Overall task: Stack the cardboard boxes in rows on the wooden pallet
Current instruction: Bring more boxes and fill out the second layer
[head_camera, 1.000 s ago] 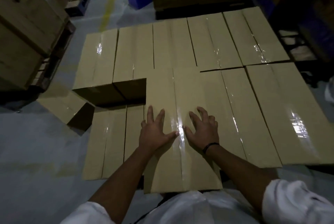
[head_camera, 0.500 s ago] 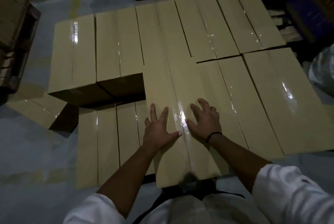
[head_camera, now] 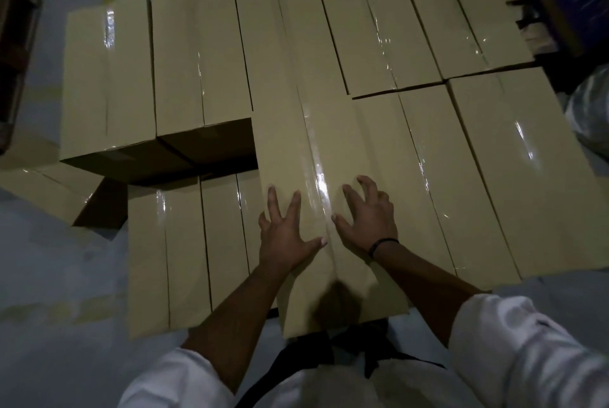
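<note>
**Top layer nearly filled; two places open at the near left**

At far left a loose box (head_camera: 49, 190) lies on the floor, apart from the stack and not yet placed. The wooden pallet itself is hidden under the load. The far row (head_camera: 105, 78) of the upper layer looks complete, with its boxes side by side across the stack. In front of its two left boxes the upper layer is missing. There the taped lids of the lower layer (head_camera: 184, 252) show, so by my count about two boxes are left to set there.

Next comes the box in hand (head_camera: 316, 150), lying lengthwise in the near row. Its near end seems to jut toward the person past its neighbours, so it likely needs a last push home.

The left grip (head_camera: 283, 236) lies flat on the lid. Its fingers are spread apart, its thumb reaches toward the tape seam, and it clasps nothing. The right grip (head_camera: 369, 219), above a dark wristband (head_camera: 382, 244), is arched, with fingertips pressing the lid, and it also holds nothing.

To the right, two more near-row boxes (head_camera: 527, 177) sit in place.
</note>
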`<act>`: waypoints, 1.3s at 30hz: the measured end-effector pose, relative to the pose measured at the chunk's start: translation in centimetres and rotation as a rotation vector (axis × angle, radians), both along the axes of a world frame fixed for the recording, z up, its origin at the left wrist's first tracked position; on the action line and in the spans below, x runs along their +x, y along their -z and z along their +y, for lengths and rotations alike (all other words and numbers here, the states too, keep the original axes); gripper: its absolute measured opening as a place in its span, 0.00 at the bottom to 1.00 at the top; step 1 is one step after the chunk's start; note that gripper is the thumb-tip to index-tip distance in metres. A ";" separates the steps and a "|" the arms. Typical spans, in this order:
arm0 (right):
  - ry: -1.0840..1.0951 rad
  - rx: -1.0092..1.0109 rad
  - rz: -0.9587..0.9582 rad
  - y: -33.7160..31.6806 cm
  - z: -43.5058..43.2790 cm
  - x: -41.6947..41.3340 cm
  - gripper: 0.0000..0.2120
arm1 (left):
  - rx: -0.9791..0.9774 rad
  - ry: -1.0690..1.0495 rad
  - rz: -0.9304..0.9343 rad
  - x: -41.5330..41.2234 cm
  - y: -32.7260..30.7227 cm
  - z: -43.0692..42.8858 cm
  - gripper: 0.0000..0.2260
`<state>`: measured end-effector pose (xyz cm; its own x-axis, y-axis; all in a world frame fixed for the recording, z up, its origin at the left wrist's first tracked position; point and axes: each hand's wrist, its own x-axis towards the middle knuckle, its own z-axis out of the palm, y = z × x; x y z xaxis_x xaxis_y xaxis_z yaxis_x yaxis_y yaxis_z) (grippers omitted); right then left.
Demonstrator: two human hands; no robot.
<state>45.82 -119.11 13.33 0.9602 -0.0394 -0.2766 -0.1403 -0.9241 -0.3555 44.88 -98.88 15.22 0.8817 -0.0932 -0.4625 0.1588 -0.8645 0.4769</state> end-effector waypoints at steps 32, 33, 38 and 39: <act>-0.533 -0.201 0.317 0.8 -9.0 -12.9 0.53 | 0.220 -0.070 0.358 -7.4 0.7 -3.6 0.61; -0.553 -0.197 0.324 0.8 -9.3 -13.1 0.53 | 0.238 -0.071 0.368 -8.5 0.6 -3.8 0.61; -0.616 -0.189 0.282 0.7 -10.2 -12.8 0.54 | 0.275 -0.122 0.376 -12.8 0.1 -4.7 0.59; -0.633 -0.197 0.280 0.6 -10.4 -12.8 0.55 | 0.272 -0.132 0.382 -13.5 0.0 -4.7 0.58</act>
